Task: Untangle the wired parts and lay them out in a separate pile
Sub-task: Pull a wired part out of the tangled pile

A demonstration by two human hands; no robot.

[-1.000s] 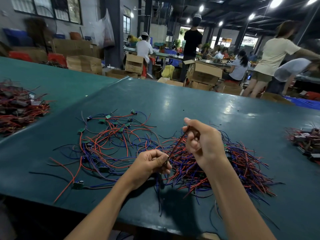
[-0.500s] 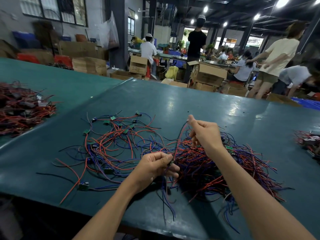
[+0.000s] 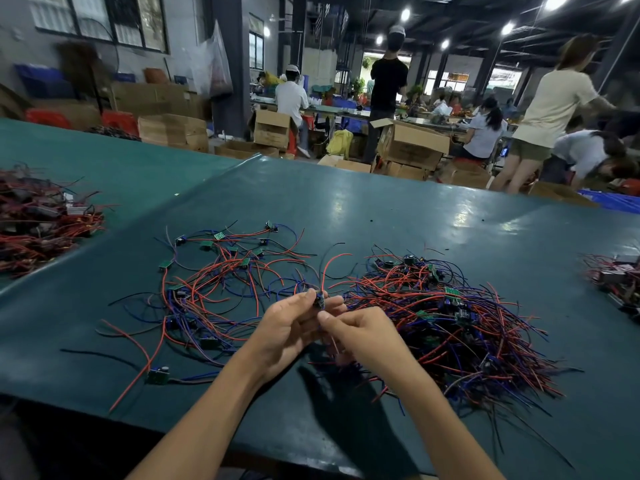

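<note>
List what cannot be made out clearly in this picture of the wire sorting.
Head view:
The held part, mostly covered by the left hand and right hand.
The tangled pile: boards buried under wires, uncountable.
The right-edge pile: cut off by the frame.
The far-left pile: blurred, cut off.

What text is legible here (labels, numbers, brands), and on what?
No text can be read.
Boxes: any print is too blurred.
Boards on the wires: markings too small to read.
Held part: nothing legible.
</note>
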